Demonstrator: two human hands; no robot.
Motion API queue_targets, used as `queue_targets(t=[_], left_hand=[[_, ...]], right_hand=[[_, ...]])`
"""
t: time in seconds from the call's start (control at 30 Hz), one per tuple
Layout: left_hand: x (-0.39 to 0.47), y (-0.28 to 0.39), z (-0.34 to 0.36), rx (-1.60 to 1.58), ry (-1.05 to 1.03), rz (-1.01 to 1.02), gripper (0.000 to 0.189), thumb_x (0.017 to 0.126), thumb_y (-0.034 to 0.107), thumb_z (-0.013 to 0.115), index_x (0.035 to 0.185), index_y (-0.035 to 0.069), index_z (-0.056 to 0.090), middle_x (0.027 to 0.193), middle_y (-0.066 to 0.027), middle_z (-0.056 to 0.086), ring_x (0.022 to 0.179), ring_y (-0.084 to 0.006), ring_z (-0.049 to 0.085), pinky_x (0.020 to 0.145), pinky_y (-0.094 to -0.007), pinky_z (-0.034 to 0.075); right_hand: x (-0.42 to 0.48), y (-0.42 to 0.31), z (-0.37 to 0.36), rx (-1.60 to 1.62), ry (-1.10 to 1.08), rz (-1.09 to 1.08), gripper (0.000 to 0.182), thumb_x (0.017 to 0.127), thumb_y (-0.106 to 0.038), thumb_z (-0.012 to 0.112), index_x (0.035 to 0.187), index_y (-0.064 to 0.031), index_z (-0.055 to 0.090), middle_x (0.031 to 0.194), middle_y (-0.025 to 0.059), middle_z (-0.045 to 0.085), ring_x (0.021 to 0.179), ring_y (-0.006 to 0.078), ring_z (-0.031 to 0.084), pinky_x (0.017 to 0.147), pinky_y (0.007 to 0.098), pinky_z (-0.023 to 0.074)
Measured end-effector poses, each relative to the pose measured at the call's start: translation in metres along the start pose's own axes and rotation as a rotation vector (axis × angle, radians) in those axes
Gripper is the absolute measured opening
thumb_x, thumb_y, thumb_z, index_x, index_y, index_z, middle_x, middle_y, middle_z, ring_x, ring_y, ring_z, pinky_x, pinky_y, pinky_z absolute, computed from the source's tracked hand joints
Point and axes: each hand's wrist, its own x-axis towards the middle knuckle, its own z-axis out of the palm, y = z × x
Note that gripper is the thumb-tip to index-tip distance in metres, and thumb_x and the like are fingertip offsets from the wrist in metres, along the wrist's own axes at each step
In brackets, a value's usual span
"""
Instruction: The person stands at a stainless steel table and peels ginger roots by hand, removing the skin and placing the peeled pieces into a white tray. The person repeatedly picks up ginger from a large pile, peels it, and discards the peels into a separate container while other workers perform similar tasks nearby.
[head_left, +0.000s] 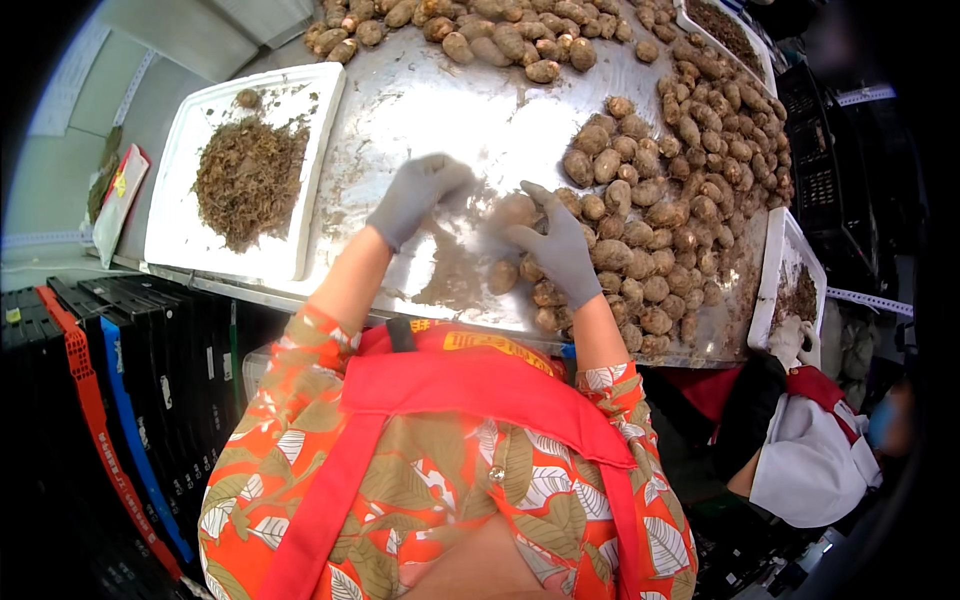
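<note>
My left hand (422, 193), in a grey glove, is over the bare metal tabletop (450, 112); its fingertips are blurred, and whether they pinch anything cannot be told. My right hand (553, 238), gloved alike, is at the left edge of a big heap of small brown taro corms (652, 214). Its thumb and fingers are spread around a blurred taro corm (514, 211); a firm grip cannot be made out. Just below that hand lie more loose corms, one of them a single taro corm (502, 277) at the heap's edge.
A white foam tray (319, 176) with brown fibrous peelings (251, 180) stands at left. More corms (480, 30) lie at the far side. Another foam tray (765, 277) is at right, beside a co-worker's gloved hand (791, 341). Stacked crates (142, 360) stand at lower left.
</note>
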Motion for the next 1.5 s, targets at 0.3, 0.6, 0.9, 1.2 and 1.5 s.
queue_targets(t=[0.3, 0.6, 0.9, 1.2, 1.5], left_hand=[[-0.044, -0.001, 0.028, -0.321, -0.237, -0.047, 0.065, 0.089, 0.014, 0.063, 0.147, 0.001, 0.035, 0.118, -0.0119, 0.062, 0.103, -0.0165, 0.062, 0.088, -0.0289, 0.052], [-0.062, 0.009, 0.034, -0.137, -0.084, 0.059, 0.064, 0.088, 0.016, 0.069, 0.143, 0.0, 0.041, 0.115, -0.0116, 0.065, 0.107, -0.0161, 0.061, 0.086, -0.0285, 0.052], [-0.081, 0.013, 0.027, -0.227, 0.168, 0.138, 0.053, 0.084, 0.007, 0.067, 0.133, -0.001, 0.047, 0.116, -0.0106, 0.061, 0.096, -0.0131, 0.061, 0.085, -0.0285, 0.053], [-0.104, 0.02, 0.026, -0.183, 0.188, 0.13, 0.054, 0.081, 0.003, 0.067, 0.132, -0.001, 0.049, 0.117, -0.0096, 0.061, 0.102, -0.0138, 0.061, 0.09, -0.0285, 0.051], [-0.111, 0.008, 0.025, -0.029, 0.212, 0.15, 0.052, 0.079, 0.006, 0.071, 0.127, -0.003, 0.055, 0.109, -0.0082, 0.065, 0.099, -0.0121, 0.062, 0.089, -0.0264, 0.051]], right_hand=[[-0.016, -0.015, 0.012, 0.502, -0.083, -0.01, 0.063, 0.08, -0.01, 0.065, 0.139, 0.0004, 0.047, 0.115, 0.0098, 0.061, 0.088, 0.0117, 0.062, 0.074, 0.023, 0.0517], [-0.024, -0.033, 0.029, 0.569, 0.048, -0.169, 0.035, 0.083, -0.004, 0.063, 0.118, -0.0001, 0.064, 0.084, 0.0037, 0.067, 0.072, 0.0048, 0.058, 0.063, 0.0174, 0.046], [-0.017, -0.002, 0.018, -0.03, -0.035, -0.158, 0.024, 0.087, -0.027, 0.062, 0.087, -0.0043, 0.072, 0.074, 0.0064, 0.065, 0.065, 0.0187, 0.058, 0.062, 0.0337, 0.0464], [-0.026, -0.045, 0.029, 0.15, 0.036, -0.22, 0.029, 0.088, -0.021, 0.065, 0.108, -0.0015, 0.07, 0.085, 0.006, 0.069, 0.078, 0.0119, 0.062, 0.071, 0.0265, 0.0491], [-0.02, -0.043, 0.045, -0.232, 0.202, -0.69, 0.01, 0.086, -0.009, 0.064, 0.093, -0.0059, 0.071, 0.079, 0.0107, 0.066, 0.069, 0.0262, 0.064, 0.066, 0.0339, 0.0504]])
